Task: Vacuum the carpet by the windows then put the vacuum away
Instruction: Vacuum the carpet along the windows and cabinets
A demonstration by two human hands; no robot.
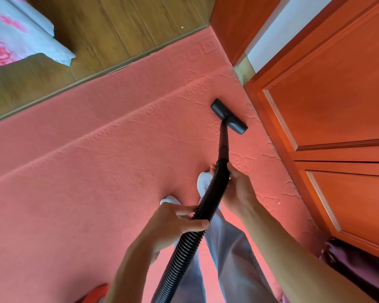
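Observation:
A black floor nozzle (229,116) lies flat on the red patterned carpet (96,162), close to the orange wooden panelling at the right. A thin black wand (224,141) runs from it back to a ribbed black hose (190,241). My right hand (236,186) grips the hose where it meets the wand. My left hand (173,221) holds the hose lower down, with thumb and fingers curled round it. A red piece, perhaps the vacuum body (94,295), shows at the bottom edge.
Orange wooden panelling (337,106) borders the carpet on the right. A wood floor (96,36) lies beyond the carpet's far edge. A white cloth with pink flowers (15,33) hangs at the top left. Dark purple fabric (359,265) lies at the bottom right. My white shoes (204,182) stand on the carpet.

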